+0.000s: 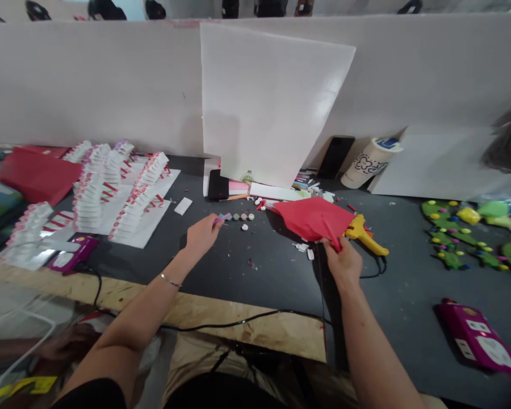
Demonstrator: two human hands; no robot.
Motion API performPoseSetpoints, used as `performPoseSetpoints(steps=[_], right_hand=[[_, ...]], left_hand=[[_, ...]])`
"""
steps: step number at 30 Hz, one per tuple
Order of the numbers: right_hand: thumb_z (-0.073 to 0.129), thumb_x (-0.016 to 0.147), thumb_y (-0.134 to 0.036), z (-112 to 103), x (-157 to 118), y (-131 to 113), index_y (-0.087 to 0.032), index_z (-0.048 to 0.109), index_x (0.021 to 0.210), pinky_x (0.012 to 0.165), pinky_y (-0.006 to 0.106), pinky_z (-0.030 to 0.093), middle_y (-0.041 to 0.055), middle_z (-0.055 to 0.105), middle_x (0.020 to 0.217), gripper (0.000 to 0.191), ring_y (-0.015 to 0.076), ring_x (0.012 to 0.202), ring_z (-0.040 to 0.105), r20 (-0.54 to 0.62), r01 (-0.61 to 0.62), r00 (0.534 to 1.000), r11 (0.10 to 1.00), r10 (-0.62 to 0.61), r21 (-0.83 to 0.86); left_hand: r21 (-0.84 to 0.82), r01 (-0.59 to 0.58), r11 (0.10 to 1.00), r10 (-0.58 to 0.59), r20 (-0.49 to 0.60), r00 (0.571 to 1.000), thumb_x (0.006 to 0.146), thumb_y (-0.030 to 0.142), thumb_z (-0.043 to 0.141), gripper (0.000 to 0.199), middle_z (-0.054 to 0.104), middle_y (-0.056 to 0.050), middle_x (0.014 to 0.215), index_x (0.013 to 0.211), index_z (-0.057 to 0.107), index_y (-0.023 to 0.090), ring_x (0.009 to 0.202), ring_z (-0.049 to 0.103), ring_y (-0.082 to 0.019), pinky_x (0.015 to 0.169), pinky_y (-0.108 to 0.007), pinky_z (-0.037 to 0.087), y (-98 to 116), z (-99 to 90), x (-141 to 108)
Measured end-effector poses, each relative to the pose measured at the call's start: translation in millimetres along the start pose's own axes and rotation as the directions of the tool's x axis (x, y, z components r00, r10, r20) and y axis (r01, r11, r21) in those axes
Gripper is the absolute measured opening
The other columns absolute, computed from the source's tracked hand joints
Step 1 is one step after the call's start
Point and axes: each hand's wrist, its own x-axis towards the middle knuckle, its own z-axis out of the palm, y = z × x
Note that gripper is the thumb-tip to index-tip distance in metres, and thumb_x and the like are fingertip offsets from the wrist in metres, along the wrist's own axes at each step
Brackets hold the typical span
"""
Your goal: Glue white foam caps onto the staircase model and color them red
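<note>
My left hand is closed in a pinch on a small purple piece, whose exact kind is too small to tell. Just right of its fingertips lies a short row of small round pieces, with a white one below them. My right hand grips the near edge of a red sheet, where a narrow red fold or strip stands out. Behind that sheet a yellow glue gun lies partly covered. White scraps are scattered by the sheet's near left edge.
Rows of white pieces with red tips stand on white boards at left, near a purple box. A leaning white panel, phone and cup line the back. Green dotted shapes and another purple box lie right.
</note>
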Motion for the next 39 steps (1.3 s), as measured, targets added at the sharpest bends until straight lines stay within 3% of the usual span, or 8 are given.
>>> performPoseSetpoints(steps=[7, 15, 19, 22, 28, 32, 36, 39], right_hand=[[0.065, 0.073, -0.063, -44.5, 7.4, -20.6, -0.020, 0.067, 0.080, 0.066, 0.030, 0.042, -0.0004, 0.061, 0.068, 0.043, 0.0184, 0.067, 0.053, -0.340, -0.068, 0.923, 0.946, 0.180, 0.316], [0.061, 0.078, -0.054, -77.0, 36.8, -42.8, -0.020, 0.064, 0.080, 0.064, 0.029, 0.039, -0.0029, 0.054, 0.065, 0.034, 0.0158, 0.063, 0.047, -0.493, -0.010, 0.863, 0.978, 0.115, 0.211], [0.058, 0.083, -0.056, -50.6, 26.1, -54.5, -0.022, 0.059, 0.075, 0.061, 0.028, 0.036, -0.0038, 0.051, 0.060, 0.035, 0.0159, 0.060, 0.044, -0.375, -0.020, 0.925, 0.993, 0.064, 0.119], [0.058, 0.086, -0.054, -17.5, -2.5, -64.7, -0.023, 0.058, 0.075, 0.062, 0.028, 0.035, -0.0016, 0.054, 0.062, 0.032, 0.0170, 0.060, 0.046, -0.132, 0.053, 0.990, 0.998, -0.050, 0.016], [0.060, 0.092, -0.042, 37.8, -63.6, -102.8, -0.024, 0.066, 0.083, 0.066, 0.027, 0.040, 0.0042, 0.071, 0.076, 0.021, 0.0196, 0.070, 0.062, 0.311, 0.233, 0.919, 0.970, -0.241, 0.066], [0.062, 0.093, -0.040, 52.9, -77.1, -127.1, -0.026, 0.068, 0.087, 0.068, 0.025, 0.043, 0.0001, 0.073, 0.078, 0.017, 0.0181, 0.072, 0.065, 0.392, 0.165, 0.890, 0.967, -0.231, 0.195], [0.063, 0.093, -0.042, 51.8, -76.7, -131.0, -0.027, 0.070, 0.091, 0.067, 0.024, 0.043, -0.0016, 0.073, 0.078, 0.017, 0.0173, 0.070, 0.064, 0.439, 0.164, 0.857, 0.951, -0.269, 0.264], [0.064, 0.092, -0.045, 35.3, -62.1, -115.0, -0.028, 0.071, 0.104, 0.066, 0.026, 0.041, -0.0018, 0.072, 0.079, 0.021, 0.0184, 0.069, 0.064, 0.386, 0.202, 0.882, 0.957, -0.271, 0.210]], left_hand=[[0.047, -0.092, 0.995, 0.091, 0.032, 0.995, 0.104, 0.051, 0.044, 0.041, 0.078, -0.008, 0.094, 0.094, 0.072, 0.022, 0.092, 0.073, -0.025, 0.065, -0.026, 0.039, 0.0, 7.5, -4.6], [-0.035, -0.196, 0.980, 0.193, -0.069, 0.979, 0.104, 0.044, 0.044, 0.036, 0.080, -0.007, 0.106, 0.113, 0.075, 0.028, 0.097, 0.074, -0.026, 0.067, -0.028, 0.044, -4.8, 11.3, -5.4], [-0.067, -0.227, 0.972, 0.215, -0.143, 0.966, 0.104, 0.035, 0.039, 0.039, 0.079, -0.009, 0.112, 0.123, 0.071, 0.025, 0.100, 0.074, -0.025, 0.071, -0.028, 0.049, -8.6, 14.6, -2.9], [-0.098, -0.257, 0.962, 0.232, -0.213, 0.949, 0.101, 0.033, 0.039, 0.036, 0.078, -0.011, 0.113, 0.114, 0.071, 0.020, 0.101, 0.074, -0.025, 0.074, -0.028, 0.052, -12.6, 18.5, -0.6], [-0.212, -0.256, 0.943, 0.171, -0.351, 0.921, 0.093, 0.036, 0.054, 0.028, 0.079, -0.010, 0.102, 0.110, 0.070, 0.021, 0.094, 0.076, -0.025, 0.077, -0.029, 0.054, -17.9, 20.7, -5.0], [-0.260, -0.268, 0.928, 0.181, -0.315, 0.932, 0.084, 0.027, 0.058, 0.049, 0.080, -0.006, 0.100, 0.132, 0.065, 0.024, 0.090, 0.077, -0.024, 0.075, -0.028, 0.056, -20.1, 18.9, -2.8], [-0.264, -0.327, 0.907, 0.263, -0.250, 0.932, 0.081, 0.025, 0.055, 0.042, 0.081, -0.006, 0.107, 0.119, 0.072, 0.026, 0.096, 0.076, -0.025, 0.081, -0.030, 0.057, -22.5, 20.6, 1.6], [-0.285, -0.339, 0.897, 0.253, -0.299, 0.920, 0.080, 0.021, 0.052, 0.035, 0.080, -0.007, 0.106, 0.107, 0.074, 0.026, 0.097, 0.075, -0.025, 0.086, -0.033, 0.057, -26.8, 21.5, -0.2]])
